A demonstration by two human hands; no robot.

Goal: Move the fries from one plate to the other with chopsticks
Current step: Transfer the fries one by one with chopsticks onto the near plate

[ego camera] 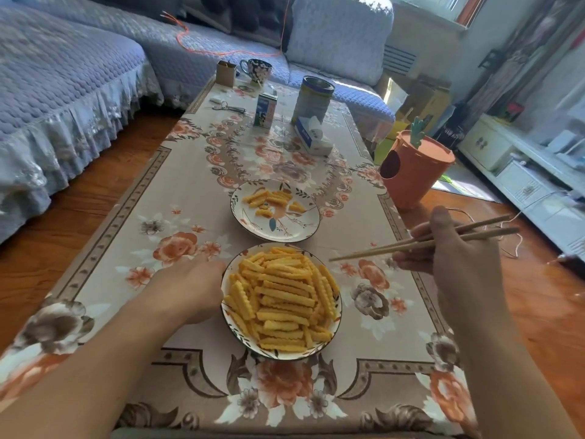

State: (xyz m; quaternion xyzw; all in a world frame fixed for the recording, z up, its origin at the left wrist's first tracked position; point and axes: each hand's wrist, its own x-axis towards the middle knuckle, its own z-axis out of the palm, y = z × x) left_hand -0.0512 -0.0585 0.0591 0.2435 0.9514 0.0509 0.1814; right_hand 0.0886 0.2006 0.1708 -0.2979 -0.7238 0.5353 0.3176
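A near plate [336, 327] heaped with yellow crinkle-cut fries [281, 299] stands on the flowered tablecloth. Behind it lies a far plate [294, 231] holding several fries [269, 199] on its back half. My left hand [193, 289] rests against the near plate's left rim, fingers lying along it. My right hand [456, 251] grips a pair of wooden chopsticks [380, 249] to the right of the near plate. Their tips point left, hover just above the plate's right rim and carry no fry.
An orange carrot-shaped bin [411, 172] stands on the floor off the table's right edge. Farther back on the table are a tissue box [313, 136], a tall tin [311, 98], a small carton [265, 109], a mug [258, 69] and scissors [228, 107]. A sofa [63, 90] runs along the left.
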